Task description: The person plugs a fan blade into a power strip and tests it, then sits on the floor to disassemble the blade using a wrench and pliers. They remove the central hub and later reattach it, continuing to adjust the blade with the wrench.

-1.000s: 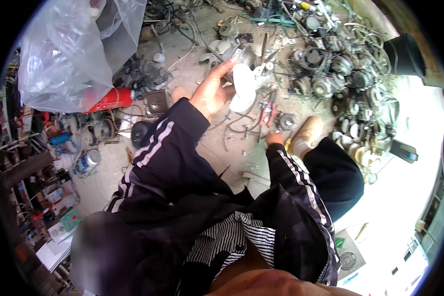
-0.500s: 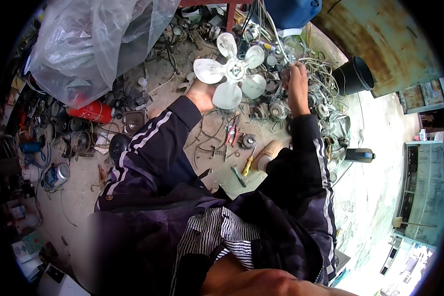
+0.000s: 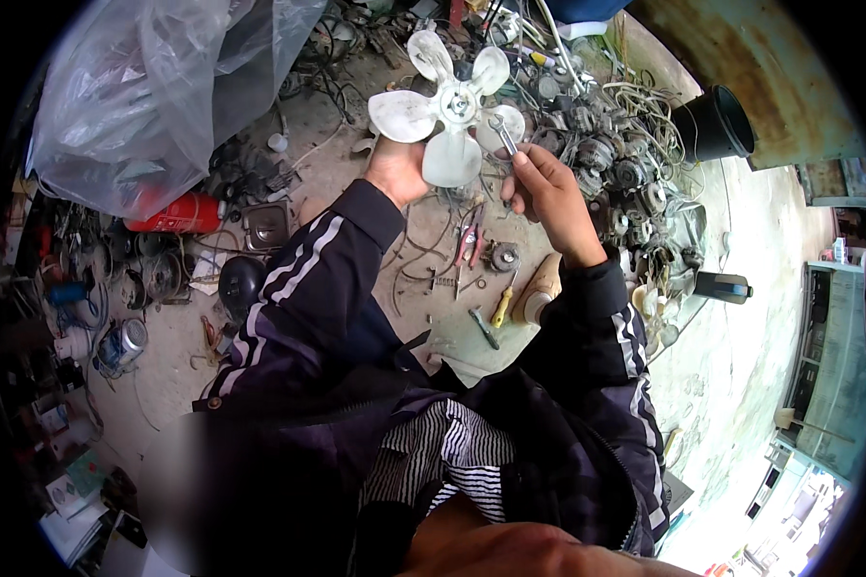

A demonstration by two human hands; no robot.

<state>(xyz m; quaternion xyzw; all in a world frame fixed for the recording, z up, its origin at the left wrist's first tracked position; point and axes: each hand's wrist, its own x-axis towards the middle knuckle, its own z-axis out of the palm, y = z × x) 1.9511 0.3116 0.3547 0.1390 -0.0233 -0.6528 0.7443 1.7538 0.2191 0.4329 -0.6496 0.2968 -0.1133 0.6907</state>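
A white five-bladed fan (image 3: 433, 115), smudged with dirt, faces up in front of me. My left hand (image 3: 397, 173) is closed on it from the left; the fingers disappear beneath the blades, so what they grip underneath is hidden. At the fan's right, my right hand (image 3: 546, 192) pinches a silver open-ended wrench (image 3: 503, 135) between thumb and fingers. The wrench's jaw points up and left, over the right-hand blade. Nearer to me on the floor lie red-handled pliers (image 3: 469, 240), a yellow-handled screwdriver (image 3: 503, 306) and a small round coil part (image 3: 503, 256).
Heaped motor parts (image 3: 630, 173) and coiled cable cover the ground to the right, beside a black bucket (image 3: 717, 125). A large clear plastic bag (image 3: 164, 96) bulges at the far left above a red cylinder (image 3: 178, 213). My sandalled foot (image 3: 539, 293) is near the screwdriver.
My right hand has come back from the parts pile toward the fan, and the wrench now shows clearly in it. The left hand still holds the fan, which is slightly turned.
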